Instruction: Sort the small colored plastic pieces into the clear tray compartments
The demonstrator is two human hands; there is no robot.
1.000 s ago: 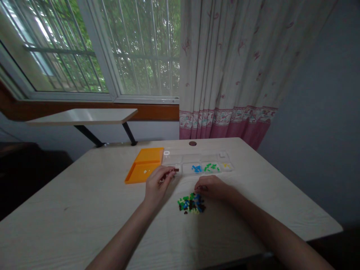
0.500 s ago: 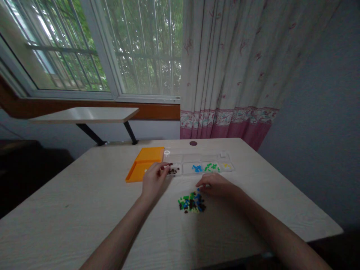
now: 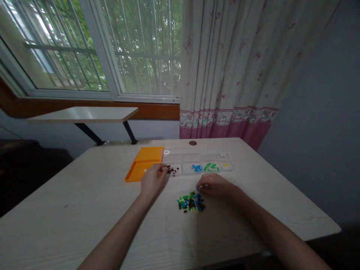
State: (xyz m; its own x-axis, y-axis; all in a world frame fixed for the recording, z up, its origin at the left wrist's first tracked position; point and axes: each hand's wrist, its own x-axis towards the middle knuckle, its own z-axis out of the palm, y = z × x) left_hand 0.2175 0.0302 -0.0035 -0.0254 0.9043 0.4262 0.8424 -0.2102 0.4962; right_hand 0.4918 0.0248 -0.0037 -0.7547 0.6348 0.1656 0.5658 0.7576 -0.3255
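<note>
My left hand (image 3: 153,180) is at the left compartment of a clear plastic box (image 3: 180,173), thumb and fingers pinched together over small dark brown bricks (image 3: 174,170). Whether a brick is still between those fingertips is too small to make out. Just above a mixed pile of tiny bricks (image 3: 191,202) in green, blue, brown and pale yellow, my right hand (image 3: 215,183) pinches a small blue brick (image 3: 197,189). Other compartments hold blue bricks (image 3: 196,168), green bricks (image 3: 211,167) and a few yellow bricks (image 3: 225,165).
An open orange case (image 3: 149,154) lies left of the clear box, partly behind my left hand. A raised white shelf (image 3: 90,113) on black legs stands at the table's back left. Behind the table (image 3: 92,210) are a window and a curtain (image 3: 225,75).
The brown brick that stuck out from my left fingertips has dropped lower, among the brown bricks. My left hand has shifted slightly left. My right hand has hardly moved.
</note>
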